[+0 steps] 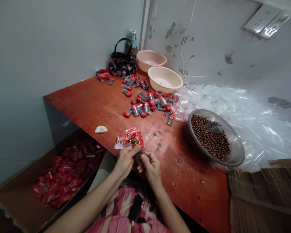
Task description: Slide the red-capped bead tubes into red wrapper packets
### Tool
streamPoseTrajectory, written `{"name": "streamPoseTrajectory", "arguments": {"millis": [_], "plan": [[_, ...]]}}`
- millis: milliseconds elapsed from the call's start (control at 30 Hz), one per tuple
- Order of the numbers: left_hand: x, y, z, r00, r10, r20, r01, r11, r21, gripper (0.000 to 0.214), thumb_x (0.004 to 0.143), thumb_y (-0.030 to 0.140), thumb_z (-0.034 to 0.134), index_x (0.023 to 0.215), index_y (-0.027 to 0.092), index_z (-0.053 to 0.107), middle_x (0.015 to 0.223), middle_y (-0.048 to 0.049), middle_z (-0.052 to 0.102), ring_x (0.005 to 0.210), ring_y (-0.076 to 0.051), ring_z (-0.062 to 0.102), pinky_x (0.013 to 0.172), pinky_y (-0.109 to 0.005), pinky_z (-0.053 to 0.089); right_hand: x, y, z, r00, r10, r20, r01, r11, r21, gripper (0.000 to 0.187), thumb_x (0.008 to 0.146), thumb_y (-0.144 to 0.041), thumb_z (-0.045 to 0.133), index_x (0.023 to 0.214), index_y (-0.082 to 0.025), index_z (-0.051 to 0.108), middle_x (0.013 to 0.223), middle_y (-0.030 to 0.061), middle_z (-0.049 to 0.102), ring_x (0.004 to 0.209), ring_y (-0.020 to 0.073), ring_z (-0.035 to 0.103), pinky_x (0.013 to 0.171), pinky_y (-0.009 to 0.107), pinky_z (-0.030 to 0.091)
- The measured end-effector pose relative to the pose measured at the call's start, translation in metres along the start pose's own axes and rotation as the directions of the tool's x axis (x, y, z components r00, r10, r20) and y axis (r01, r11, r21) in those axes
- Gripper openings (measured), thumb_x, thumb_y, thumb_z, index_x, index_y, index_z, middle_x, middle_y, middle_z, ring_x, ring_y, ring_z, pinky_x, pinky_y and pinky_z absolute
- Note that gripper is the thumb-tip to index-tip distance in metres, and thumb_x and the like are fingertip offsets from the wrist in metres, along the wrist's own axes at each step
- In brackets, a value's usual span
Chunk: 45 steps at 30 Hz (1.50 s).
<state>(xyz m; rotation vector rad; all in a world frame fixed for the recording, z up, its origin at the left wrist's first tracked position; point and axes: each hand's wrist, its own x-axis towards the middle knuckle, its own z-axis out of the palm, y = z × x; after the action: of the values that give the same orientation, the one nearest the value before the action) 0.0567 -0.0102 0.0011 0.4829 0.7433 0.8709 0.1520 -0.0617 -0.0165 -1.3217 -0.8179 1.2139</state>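
Observation:
My left hand (124,161) grips the lower edge of a small bunch of red printed sachets (129,139) above the table's near edge. My right hand (151,167) pinches a small clear tube (138,158) with dark contents, just below those sachets and partly hidden by my fingers. Both hands are close together. Farther up the red wooden table (106,108) lies a scattered heap of clear capsule-like tubes (145,103) with red caps and dark beads. Neither hand touches that heap.
A grey bowl of brown beads (210,137) stands at the table's right, beside a spill of clear plastic tubes (254,126). Two pink basins (160,71) and a black floral handbag (122,63) stand at the back. A cardboard box of red packets (68,171) sits at lower left.

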Motion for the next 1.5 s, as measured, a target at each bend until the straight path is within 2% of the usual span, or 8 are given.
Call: {"name": "streamPoseTrajectory", "arguments": {"millis": [100, 167, 433, 700, 967, 1233, 1433, 1500], "plan": [[-0.003, 0.0, -0.001, 0.995, -0.009, 0.099, 0.004, 0.999, 0.052, 0.026, 0.071, 0.033, 0.059, 0.057, 0.012, 0.052, 0.044, 0.0002, 0.052, 0.03, -0.012, 0.046, 0.032, -0.025, 0.035, 0.002, 0.003, 0.002, 0.997, 0.067, 0.037, -0.073, 0.974, 0.216, 0.024, 0.081, -0.037, 0.049, 0.073, -0.015, 0.049, 0.046, -0.0036, 0.054, 0.03, 0.0054, 0.044, 0.031, 0.014, 0.033], [-0.003, 0.003, -0.004, 0.991, -0.025, 0.133, 0.013, 0.996, 0.091, 0.024, 0.072, 0.031, 0.058, 0.058, 0.012, 0.053, 0.046, -0.0009, 0.054, 0.033, -0.013, 0.049, 0.034, -0.025, 0.037, 0.002, 0.003, 0.002, 0.997, 0.071, 0.028, -0.076, 0.968, 0.238, 0.024, 0.081, -0.037, 0.05, 0.072, -0.015, 0.049, 0.048, -0.0032, 0.055, 0.03, 0.0048, 0.044, 0.031, 0.013, 0.033], [0.0, 0.002, -0.007, 0.989, 0.103, -0.106, -0.086, 0.984, 0.154, 0.015, 0.063, 0.023, 0.068, 0.064, 0.012, 0.058, 0.057, -0.0003, 0.058, 0.05, -0.011, 0.055, 0.048, -0.022, 0.044, -0.004, -0.004, 0.002, 0.993, -0.092, -0.081, 0.076, 0.981, -0.181, 0.022, 0.077, -0.036, 0.055, 0.086, -0.017, 0.054, 0.063, -0.0007, 0.061, 0.044, 0.009, 0.054, 0.042, 0.019, 0.046], [-0.011, 0.0, 0.002, 0.996, 0.008, 0.089, -0.014, 0.998, 0.069, 0.02, 0.072, 0.031, 0.058, 0.066, 0.013, 0.056, 0.051, 0.0004, 0.053, 0.034, -0.011, 0.045, 0.035, -0.026, 0.04, -0.001, 0.0, 0.002, 0.996, 0.076, -0.041, -0.067, 0.979, 0.192, 0.024, 0.079, -0.039, 0.052, 0.079, -0.015, 0.05, 0.045, -0.0034, 0.056, 0.031, 0.0063, 0.046, 0.033, 0.014, 0.036], [-0.005, 0.0, -0.002, 0.996, 0.045, -0.075, -0.046, 0.999, -0.013, 0.016, 0.068, 0.025, 0.064, 0.064, 0.012, 0.056, 0.054, 0.0007, 0.056, 0.042, -0.009, 0.05, 0.043, -0.022, 0.042, -0.01, -0.003, 0.0, 0.99, -0.117, -0.077, 0.102, 0.978, -0.18, 0.018, 0.076, -0.031, 0.058, 0.086, -0.016, 0.055, 0.066, -0.0003, 0.061, 0.047, 0.0082, 0.054, 0.046, 0.019, 0.046], [-0.009, 0.0, -0.008, 0.992, -0.029, 0.121, 0.012, 0.99, 0.138, 0.025, 0.073, 0.033, 0.056, 0.063, 0.01, 0.056, 0.044, -0.0009, 0.053, 0.031, -0.014, 0.047, 0.033, -0.027, 0.037, -0.006, 0.002, 0.005, 0.997, 0.071, -0.03, -0.064, 0.98, 0.191, 0.022, 0.078, -0.036, 0.054, 0.076, -0.015, 0.047, 0.05, -0.0034, 0.056, 0.032, 0.0066, 0.048, 0.031, 0.015, 0.037], [-0.008, -0.002, -0.007, 0.995, 0.072, -0.075, -0.065, 0.993, 0.098, 0.017, 0.068, 0.026, 0.064, 0.065, 0.01, 0.059, 0.058, -0.0017, 0.06, 0.046, -0.01, 0.053, 0.047, -0.023, 0.043, -0.012, -0.005, 0.0, 0.983, -0.175, -0.06, 0.156, 0.956, -0.249, 0.015, 0.076, -0.029, 0.058, 0.083, -0.016, 0.057, 0.072, 0.0024, 0.063, 0.056, 0.0104, 0.058, 0.051, 0.02, 0.048], [-0.009, -0.002, -0.004, 0.995, 0.058, -0.081, -0.052, 0.996, 0.072, 0.019, 0.068, 0.028, 0.064, 0.066, 0.01, 0.059, 0.057, -0.002, 0.059, 0.044, -0.01, 0.052, 0.043, -0.023, 0.041, -0.013, -0.006, 0.001, 0.979, -0.195, -0.062, 0.173, 0.95, -0.259, 0.013, 0.076, -0.028, 0.058, 0.082, -0.016, 0.057, 0.069, 0.0017, 0.062, 0.054, 0.0101, 0.057, 0.05, 0.02, 0.048]]}}
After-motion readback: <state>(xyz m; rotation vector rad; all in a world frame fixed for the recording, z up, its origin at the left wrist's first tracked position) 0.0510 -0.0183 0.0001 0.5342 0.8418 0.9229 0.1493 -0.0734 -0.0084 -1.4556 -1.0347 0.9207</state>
